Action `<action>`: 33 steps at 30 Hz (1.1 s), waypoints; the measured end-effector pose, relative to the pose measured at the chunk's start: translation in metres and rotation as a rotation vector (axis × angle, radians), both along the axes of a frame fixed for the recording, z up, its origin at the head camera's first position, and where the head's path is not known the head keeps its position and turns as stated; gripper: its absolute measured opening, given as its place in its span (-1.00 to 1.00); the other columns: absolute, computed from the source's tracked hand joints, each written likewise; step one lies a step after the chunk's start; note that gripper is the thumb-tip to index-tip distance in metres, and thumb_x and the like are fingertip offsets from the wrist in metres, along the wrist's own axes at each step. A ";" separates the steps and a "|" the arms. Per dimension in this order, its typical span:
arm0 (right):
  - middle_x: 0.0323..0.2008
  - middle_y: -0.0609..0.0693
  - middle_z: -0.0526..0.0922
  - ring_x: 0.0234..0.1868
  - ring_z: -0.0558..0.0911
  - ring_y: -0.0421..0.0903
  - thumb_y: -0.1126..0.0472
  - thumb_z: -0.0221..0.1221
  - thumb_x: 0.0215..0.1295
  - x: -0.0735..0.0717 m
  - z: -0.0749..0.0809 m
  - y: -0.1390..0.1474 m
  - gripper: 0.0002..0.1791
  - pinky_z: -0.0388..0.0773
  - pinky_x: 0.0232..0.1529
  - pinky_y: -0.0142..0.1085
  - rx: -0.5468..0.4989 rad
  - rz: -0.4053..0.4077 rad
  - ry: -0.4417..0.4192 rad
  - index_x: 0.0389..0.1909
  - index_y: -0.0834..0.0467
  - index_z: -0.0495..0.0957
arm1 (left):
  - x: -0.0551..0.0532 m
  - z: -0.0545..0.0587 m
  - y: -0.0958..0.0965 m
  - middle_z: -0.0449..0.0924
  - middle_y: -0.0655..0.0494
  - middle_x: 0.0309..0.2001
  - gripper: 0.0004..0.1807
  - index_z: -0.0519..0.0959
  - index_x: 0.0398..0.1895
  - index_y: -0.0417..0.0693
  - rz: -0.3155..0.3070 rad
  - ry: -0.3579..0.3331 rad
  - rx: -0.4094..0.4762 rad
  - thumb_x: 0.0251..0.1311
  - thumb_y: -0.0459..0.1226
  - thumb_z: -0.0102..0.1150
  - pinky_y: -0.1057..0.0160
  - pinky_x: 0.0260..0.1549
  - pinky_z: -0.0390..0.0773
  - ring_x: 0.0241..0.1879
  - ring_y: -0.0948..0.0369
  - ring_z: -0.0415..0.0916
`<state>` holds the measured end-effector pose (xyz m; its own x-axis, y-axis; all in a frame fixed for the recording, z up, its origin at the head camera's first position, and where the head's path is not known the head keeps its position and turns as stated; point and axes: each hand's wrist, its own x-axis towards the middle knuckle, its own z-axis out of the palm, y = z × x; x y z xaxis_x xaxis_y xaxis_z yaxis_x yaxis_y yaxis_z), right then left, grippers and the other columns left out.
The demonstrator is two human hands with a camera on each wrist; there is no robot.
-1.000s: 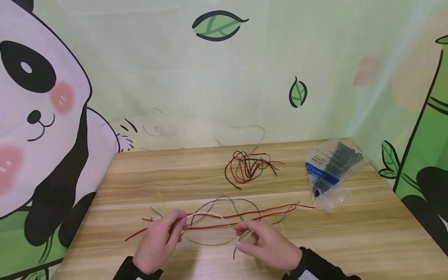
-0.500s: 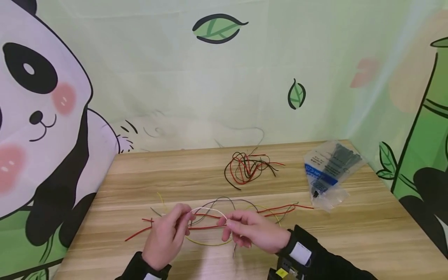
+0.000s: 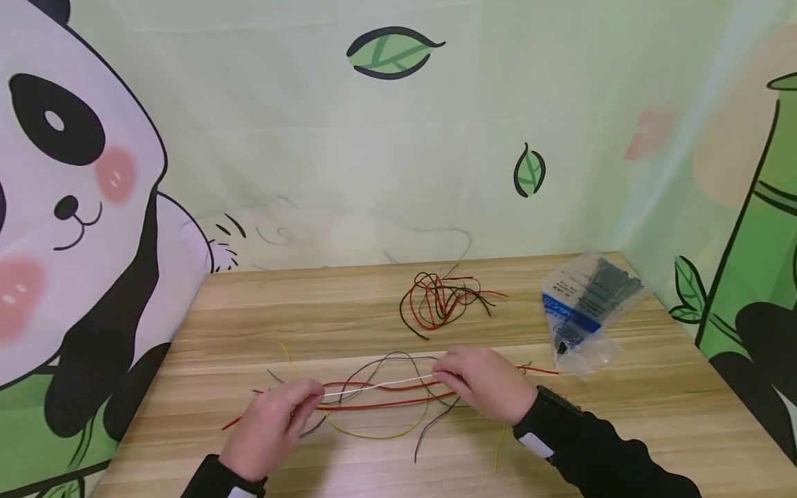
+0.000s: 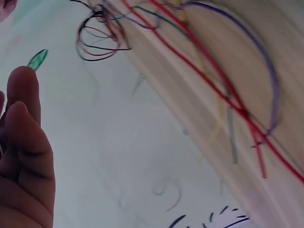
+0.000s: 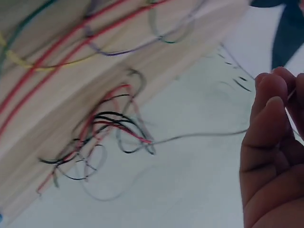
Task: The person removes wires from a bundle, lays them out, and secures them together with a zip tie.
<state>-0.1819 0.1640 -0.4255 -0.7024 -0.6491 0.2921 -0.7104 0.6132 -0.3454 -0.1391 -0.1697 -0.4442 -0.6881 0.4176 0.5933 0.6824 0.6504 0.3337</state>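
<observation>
A thin white wire (image 3: 380,385) runs nearly straight between my two hands above the table. My left hand (image 3: 268,425) pinches it at its left end. My right hand (image 3: 486,384) pinches the other end between thumb and fingers. Beneath it, red wires (image 3: 389,407), a yellow wire (image 3: 380,437) and purple and green ones lie loosely crossed. The left wrist view shows the purple wire (image 4: 270,61) curving past the red pair, with my left fingertips (image 4: 23,85) closed together. In the right wrist view my right thumb (image 5: 268,128) presses against the fingers, and the grip itself is mostly hidden.
A tangle of red and black wires (image 3: 442,304) lies toward the back of the wooden table (image 3: 299,311). At the back right is a clear plastic bag (image 3: 573,319) with a blue label and dark strips inside. A printed cloth backdrop (image 3: 311,138) stands behind.
My right hand first came in and took the white wire, then moved right and up the table. The wire has gone from an arch to nearly straight. My left hand shifted slightly left.
</observation>
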 end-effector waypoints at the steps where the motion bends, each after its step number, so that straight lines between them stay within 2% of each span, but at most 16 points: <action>1: -0.35 -0.17 0.63 -0.32 0.58 -0.30 0.20 0.20 0.32 -0.002 -0.006 0.000 -0.91 0.55 -0.25 -0.35 0.025 0.001 0.018 -0.27 0.06 0.67 | -0.001 -0.003 -0.002 0.58 0.30 -0.40 -0.70 0.56 -0.34 0.06 0.018 -0.030 -0.017 -0.02 -0.52 0.36 0.46 -0.46 0.45 -0.44 0.48 0.41; 6: -0.34 -0.12 0.65 -0.29 0.63 -0.24 0.23 0.23 0.28 -0.013 -0.031 0.006 -0.91 0.57 -0.22 -0.32 0.118 0.024 0.052 -0.27 0.11 0.68 | -0.011 -0.020 -0.010 0.62 0.27 -0.40 -0.78 0.59 -0.38 0.07 0.087 -0.180 -0.095 0.05 -0.46 0.34 0.35 -0.43 0.51 -0.41 0.45 0.47; 8: -0.37 -0.13 0.61 -0.36 0.59 -0.26 0.22 0.25 0.26 -0.016 -0.037 0.008 -0.93 0.56 -0.29 -0.35 0.138 0.019 0.052 -0.31 0.11 0.69 | -0.015 -0.027 -0.012 0.62 0.27 -0.40 -0.80 0.61 -0.39 0.04 0.102 -0.205 -0.119 0.04 -0.45 0.35 0.31 -0.39 0.53 -0.39 0.40 0.52; 12: -0.44 -0.14 0.45 -0.48 0.44 -0.30 0.22 0.29 0.21 -0.021 -0.040 0.008 -0.94 0.46 -0.42 -0.41 0.183 -0.005 0.069 -0.44 0.07 0.67 | -0.023 -0.037 -0.010 0.55 0.32 -0.43 -0.85 0.64 -0.43 0.03 0.145 -0.249 -0.162 0.02 -0.40 0.39 0.29 -0.39 0.52 -0.40 0.34 0.52; 17: -0.54 -0.15 0.36 -0.55 0.34 -0.28 0.23 0.32 0.16 -0.026 -0.043 -0.004 -0.87 0.36 -0.46 -0.41 0.262 -0.064 0.095 -0.56 0.06 0.65 | -0.035 -0.044 -0.004 0.42 0.30 -0.50 -0.90 0.68 -0.46 0.01 0.211 -0.317 -0.207 -0.01 -0.36 0.43 0.34 -0.51 0.40 -0.52 0.35 0.38; 21: -0.53 -0.14 0.43 -0.53 0.44 -0.26 0.22 0.32 0.15 -0.025 -0.048 -0.013 -0.90 0.45 -0.43 -0.37 0.301 -0.100 0.067 -0.53 0.07 0.67 | -0.042 -0.049 -0.002 0.36 0.30 -0.54 -0.90 0.68 -0.50 0.02 0.231 -0.321 -0.228 -0.03 -0.35 0.44 0.35 -0.55 0.36 -0.56 0.35 0.33; 24: -0.48 -0.11 0.50 -0.47 0.53 -0.24 0.21 0.33 0.16 -0.024 -0.050 -0.016 -0.93 0.51 -0.40 -0.34 0.301 -0.092 0.048 -0.47 0.10 0.68 | -0.044 -0.049 -0.001 0.35 0.29 -0.56 -0.89 0.68 -0.53 0.02 0.238 -0.333 -0.236 -0.04 -0.36 0.44 0.35 -0.56 0.36 -0.57 0.35 0.32; 28: -0.43 -0.11 0.52 -0.41 0.54 -0.25 0.22 0.30 0.19 -0.023 -0.053 -0.017 -0.96 0.52 -0.35 -0.36 0.259 -0.043 0.022 -0.40 0.11 0.68 | -0.046 -0.049 0.000 0.38 0.25 -0.54 -0.90 0.69 -0.53 -0.01 0.265 -0.346 -0.250 -0.02 -0.39 0.41 0.33 -0.56 0.39 -0.56 0.34 0.34; 33: -0.33 -0.11 0.55 -0.31 0.58 -0.25 0.25 0.24 0.26 -0.021 -0.056 -0.012 -0.93 0.54 -0.28 -0.36 0.196 -0.029 -0.018 -0.27 0.10 0.68 | -0.048 -0.050 0.000 0.50 0.16 -0.45 -0.97 0.71 -0.44 -0.10 0.283 -0.308 -0.246 0.03 -0.38 0.39 0.26 -0.48 0.50 -0.50 0.29 0.47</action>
<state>-0.2034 0.1523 -0.4811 -0.7257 -0.6717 0.1490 -0.6861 0.6903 -0.2297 -0.1871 -0.1693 -0.4944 -0.9232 0.2912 0.2510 0.3610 0.8811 0.3055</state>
